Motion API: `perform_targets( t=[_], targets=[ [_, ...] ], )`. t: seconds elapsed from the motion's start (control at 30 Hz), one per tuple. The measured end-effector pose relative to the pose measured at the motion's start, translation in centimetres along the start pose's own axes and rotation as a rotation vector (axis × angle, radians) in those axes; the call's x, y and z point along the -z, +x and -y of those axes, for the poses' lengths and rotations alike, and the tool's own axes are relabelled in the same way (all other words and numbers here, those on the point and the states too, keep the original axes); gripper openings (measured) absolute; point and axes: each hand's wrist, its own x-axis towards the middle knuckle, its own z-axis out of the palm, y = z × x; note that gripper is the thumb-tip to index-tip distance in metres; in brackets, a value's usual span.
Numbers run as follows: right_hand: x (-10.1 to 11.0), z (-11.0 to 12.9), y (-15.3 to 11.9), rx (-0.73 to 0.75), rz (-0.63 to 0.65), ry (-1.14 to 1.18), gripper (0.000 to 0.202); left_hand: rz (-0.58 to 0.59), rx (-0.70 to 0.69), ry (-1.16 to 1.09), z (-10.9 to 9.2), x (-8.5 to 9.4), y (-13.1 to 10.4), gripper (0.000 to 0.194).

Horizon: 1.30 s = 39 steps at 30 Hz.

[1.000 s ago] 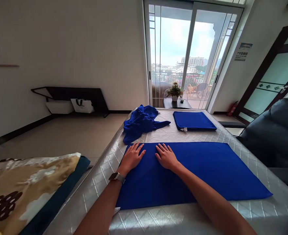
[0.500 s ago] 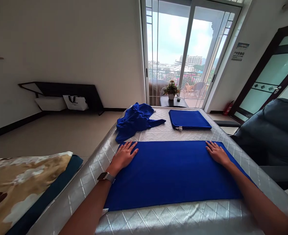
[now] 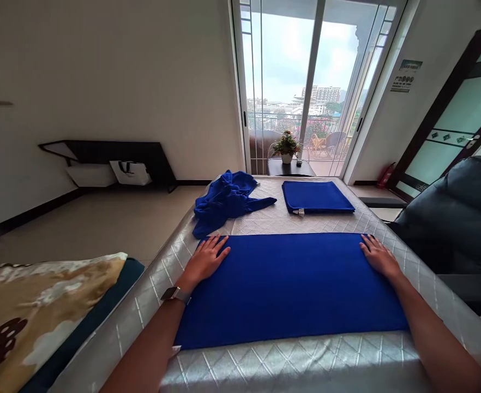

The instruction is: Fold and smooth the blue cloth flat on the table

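Note:
A blue cloth (image 3: 293, 289) lies flat in a wide rectangle across the silvery quilted mattress (image 3: 289, 360). My left hand (image 3: 208, 258) rests on its far left corner with the fingers spread. On the far right corner lies my right hand (image 3: 379, 255), palm down and fingers stretched out. Beyond the cloth, to the left, is a crumpled blue cloth (image 3: 230, 199). A folded blue cloth (image 3: 318, 196) with a white tag on its near edge sits at the far right of the mattress.
A patterned bedspread (image 3: 40, 311) is close on the left. To the right stands a dark armchair (image 3: 453, 213). Past the mattress, a potted plant (image 3: 287, 147) stands on a small black table (image 3: 292, 168) before the sliding glass door (image 3: 281, 65).
My right hand has slid to the right along the cloth's far edge, to its corner. My left hand has stayed in place. The view has shifted slightly.

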Motion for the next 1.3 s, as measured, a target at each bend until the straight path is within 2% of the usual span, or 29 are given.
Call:
perform_targets(
  t=[0.2, 0.3, 0.37, 0.43, 0.57, 0.63, 0.7, 0.8, 0.9, 1.03, 1.17, 1.3],
  targets=[
    [1.6, 1.5, -1.2, -0.097, -0.014, -0.118, 0.065, -0.010, -0.007, -0.010, 0.3, 0.3, -0.2, 0.070],
    [2.9, 4.8, -2.4, -0.065, -0.089, -0.230, 0.061, -0.004, -0.003, -0.002, 0.2, 0.4, -0.3, 0.070],
    [3.8, 8.8, -3.9, 0.036, -0.139, -0.244, 0.060, 0.000, 0.004, 0.002, 0.1, 0.3, -0.4, 0.070],
    [4.5, 14.2, -6.2, 0.184, -0.134, -0.188, 0.060, 0.002, 0.009, 0.008, 0.0, 0.3, -0.4, 0.070],
    [5.1, 26.3, -12.7, 0.570, -0.089, 0.041, 0.066, -0.015, 0.016, 0.023, -0.1, 0.1, -0.4, 0.068],
    [4.8, 31.4, -16.1, 0.747, -0.078, 0.153, 0.068, -0.031, 0.009, 0.035, 0.0, 0.1, -0.5, 0.067],
    [4.0, 35.2, -18.8, 0.877, -0.030, 0.241, 0.071, -0.042, -0.003, 0.048, 0.1, 0.1, -0.5, 0.066],
    [2.6, 38.1, -20.8, 0.913, 0.089, 0.311, 0.077, -0.056, -0.011, 0.053, 0.2, -0.1, -0.5, 0.065],
    [1.6, 37.8, -20.6, 0.861, 0.163, 0.314, 0.080, -0.072, -0.012, 0.043, 0.3, -0.3, -0.4, 0.065],
    [1.3, 33.8, -18.9, 0.786, 0.190, 0.254, 0.081, -0.077, -0.005, 0.029, 0.5, -0.6, -0.3, 0.065],
    [1.5, 26.9, -16.3, 0.633, 0.196, 0.138, 0.080, -0.050, -0.003, 0.019, 0.5, -0.5, -0.1, 0.066],
    [1.5, 18.1, -13.0, 0.415, 0.155, 0.014, 0.080, -0.050, -0.008, 0.037, 0.7, -0.5, 0.1, 0.065]
  ],
)
